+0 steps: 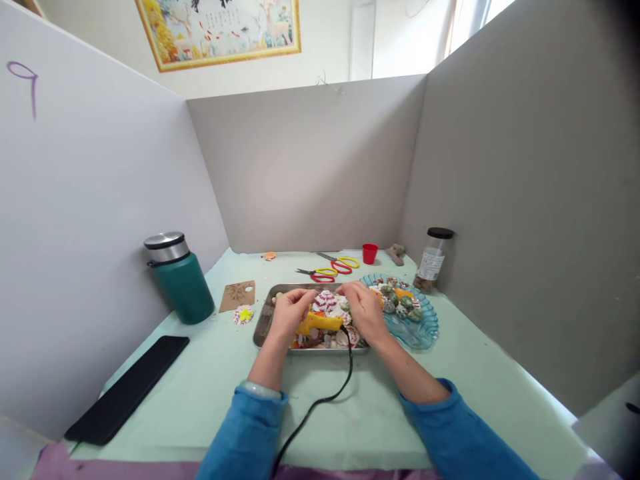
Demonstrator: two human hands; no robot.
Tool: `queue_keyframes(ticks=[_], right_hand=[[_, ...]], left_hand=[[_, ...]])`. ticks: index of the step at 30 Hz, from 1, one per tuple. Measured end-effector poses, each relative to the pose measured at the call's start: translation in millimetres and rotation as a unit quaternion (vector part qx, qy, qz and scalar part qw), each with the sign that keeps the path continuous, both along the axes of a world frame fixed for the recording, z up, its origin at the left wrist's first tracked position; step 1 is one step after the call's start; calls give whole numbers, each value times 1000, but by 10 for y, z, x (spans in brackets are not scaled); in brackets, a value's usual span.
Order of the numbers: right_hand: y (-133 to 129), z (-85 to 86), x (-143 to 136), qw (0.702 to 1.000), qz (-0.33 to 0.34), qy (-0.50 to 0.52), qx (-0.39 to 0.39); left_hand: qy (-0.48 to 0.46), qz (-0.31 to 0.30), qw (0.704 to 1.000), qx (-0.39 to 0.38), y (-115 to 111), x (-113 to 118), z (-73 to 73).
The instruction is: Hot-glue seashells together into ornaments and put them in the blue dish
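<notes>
Over the left side of a metal tray [258, 332], my left hand [291, 311] is closed, thumb and fingertips pinched together. My right hand [364, 308] curls closed above the tray's right side. Anything in either pinch is too small or hidden to name. Between the hands sits a white shell with purple stripes [325, 300]. Just below it a yellow glue gun [323, 323] lies across a heap of shells [327, 339] in the tray. Its black cord [336, 395] runs down towards me. Neither hand grips the glue gun.
A blue scalloped plate [417, 337] with shells stands to the right. Behind are two pairs of scissors [325, 273] and a red cup [370, 253]. A green bottle [186, 287], a brown card [237, 295] and a black slab [131, 387] lie left; a jar [431, 263] stands right. Grey panels [310, 167] enclose the table.
</notes>
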State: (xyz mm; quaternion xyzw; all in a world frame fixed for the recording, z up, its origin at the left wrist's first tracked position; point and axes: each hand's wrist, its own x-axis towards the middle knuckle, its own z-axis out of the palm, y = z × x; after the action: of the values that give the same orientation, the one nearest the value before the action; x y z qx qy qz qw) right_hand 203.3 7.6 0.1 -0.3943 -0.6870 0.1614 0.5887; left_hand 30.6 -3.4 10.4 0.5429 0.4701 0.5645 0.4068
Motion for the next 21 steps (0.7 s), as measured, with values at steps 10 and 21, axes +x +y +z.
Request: queue_keyframes(ticks=[10, 21], right_hand=[[118, -48, 49, 988, 29, 51, -146], [361, -118, 958, 928, -266, -72, -250]], left_hand=[[-10, -12, 1000, 0, 50, 3, -64], [-46, 37, 998, 0, 59, 9, -30]])
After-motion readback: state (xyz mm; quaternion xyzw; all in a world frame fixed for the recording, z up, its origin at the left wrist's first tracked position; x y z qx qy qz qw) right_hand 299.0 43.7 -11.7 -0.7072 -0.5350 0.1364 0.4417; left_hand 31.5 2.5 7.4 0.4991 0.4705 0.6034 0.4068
